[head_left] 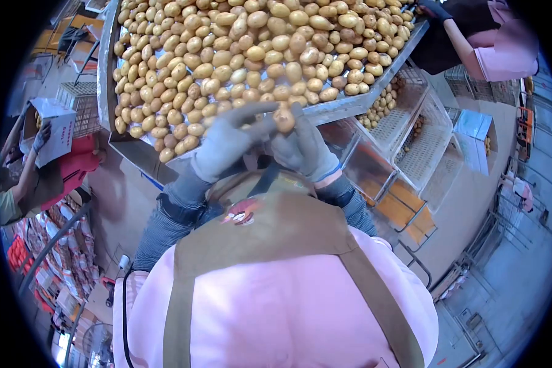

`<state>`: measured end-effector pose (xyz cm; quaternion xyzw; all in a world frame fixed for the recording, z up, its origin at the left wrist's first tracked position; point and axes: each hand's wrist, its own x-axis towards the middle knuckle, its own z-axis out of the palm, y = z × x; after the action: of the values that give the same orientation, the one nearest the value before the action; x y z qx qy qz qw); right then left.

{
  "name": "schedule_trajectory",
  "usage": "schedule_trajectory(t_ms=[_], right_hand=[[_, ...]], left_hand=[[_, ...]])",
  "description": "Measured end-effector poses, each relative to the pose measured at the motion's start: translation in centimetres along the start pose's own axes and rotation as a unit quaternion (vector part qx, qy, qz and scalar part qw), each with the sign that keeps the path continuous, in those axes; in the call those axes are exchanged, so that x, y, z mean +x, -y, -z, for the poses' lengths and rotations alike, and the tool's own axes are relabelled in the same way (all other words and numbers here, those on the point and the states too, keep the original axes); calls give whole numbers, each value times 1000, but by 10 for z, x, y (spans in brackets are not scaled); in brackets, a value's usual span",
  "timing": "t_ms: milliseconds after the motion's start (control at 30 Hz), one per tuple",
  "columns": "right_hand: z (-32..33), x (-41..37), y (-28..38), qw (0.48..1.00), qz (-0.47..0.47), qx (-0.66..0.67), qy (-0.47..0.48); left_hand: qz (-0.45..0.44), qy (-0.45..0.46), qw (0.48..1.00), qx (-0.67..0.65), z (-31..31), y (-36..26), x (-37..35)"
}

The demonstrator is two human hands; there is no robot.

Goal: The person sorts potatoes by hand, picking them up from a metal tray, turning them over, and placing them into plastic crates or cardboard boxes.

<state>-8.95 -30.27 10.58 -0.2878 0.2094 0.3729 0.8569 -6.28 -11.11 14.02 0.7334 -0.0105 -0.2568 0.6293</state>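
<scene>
A single potato (284,120) is held up in front of my chest, just off the near rim of a metal sorting table (343,110). My right hand (303,149), in a grey glove, grips it from the right and below. From the left, my gloved left hand (232,140) has its finger and thumb at the potato's left side, curled in a pinch. Beyond both hands, many loose yellow-brown potatoes (221,58) are spread over the table.
Clear plastic crates (423,153) stand right of the table, some holding potatoes. At the upper right, a person in a pink sleeve (503,58) has a gloved hand at the table. On the left, another person's gloved hand (42,136) holds a white carton (58,132).
</scene>
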Motion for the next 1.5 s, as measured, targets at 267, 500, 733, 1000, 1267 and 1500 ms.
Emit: schedule_trajectory(t_ms=[267,500,733,1000,1267,1500], right_hand=[[-16,1,-12,992,-46,-106,-60],[114,-113,30,975,79,-27,-204],[391,-258,52,725,320,104,-601],[123,24,118,480,405,-706,-327],[122,124,143,337,110,-840,-411],[123,111,143,432,485,-676,-348]], left_hand=[[111,52,981,-149,-13,33,5],[166,-17,953,-253,28,62,-11],[61,-104,987,-110,56,110,-33],[163,-98,940,-284,35,96,-31],[157,-108,951,-245,32,101,-25],[94,-59,978,-177,23,148,-21]])
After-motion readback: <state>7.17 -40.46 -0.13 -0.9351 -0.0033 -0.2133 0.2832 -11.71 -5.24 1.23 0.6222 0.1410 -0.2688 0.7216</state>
